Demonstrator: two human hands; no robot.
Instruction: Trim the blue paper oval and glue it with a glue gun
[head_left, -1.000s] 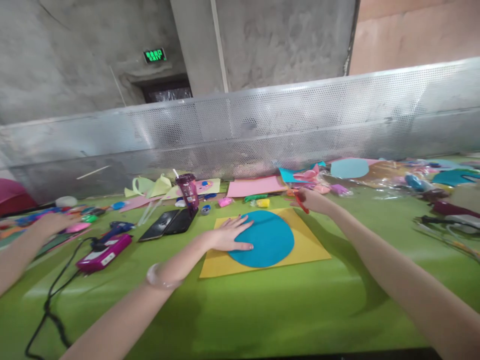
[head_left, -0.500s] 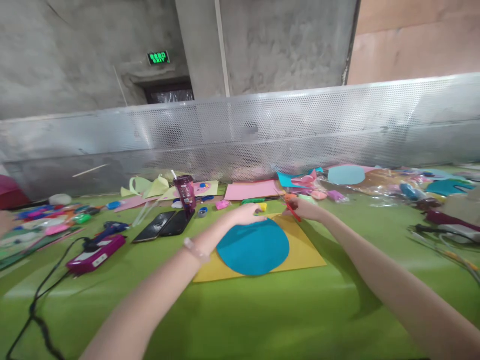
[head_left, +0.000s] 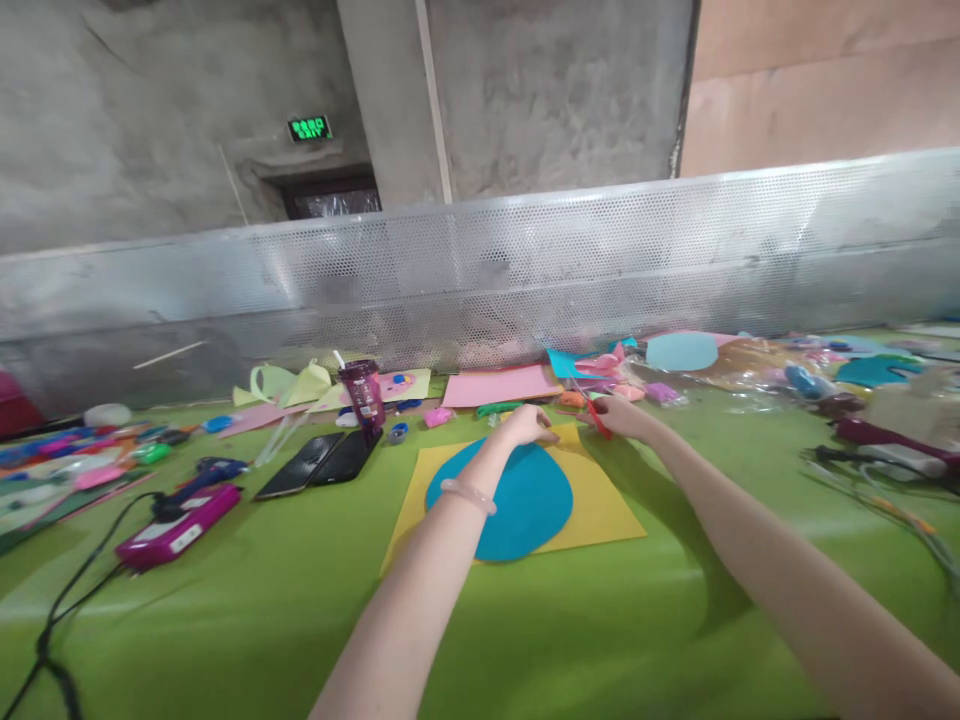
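The right hand (head_left: 622,415) holds red scissors (head_left: 599,420), the left hand (head_left: 527,425) at the blue circle's (head_left: 529,500) far edge.

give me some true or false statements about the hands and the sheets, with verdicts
1. The right hand holds red-handled scissors. True.
2. The left hand grips the dark purple plastic cup. False: it is near the far edge of the rectangular yellow sheet.
3. The rounded blue sheet lies on top of the yellow sheet. True.
4. The boxy magenta power strip lies right of the blue sheet. False: it lies to its left.
5. A pale ring-shaped bracelet circles the left wrist. True.
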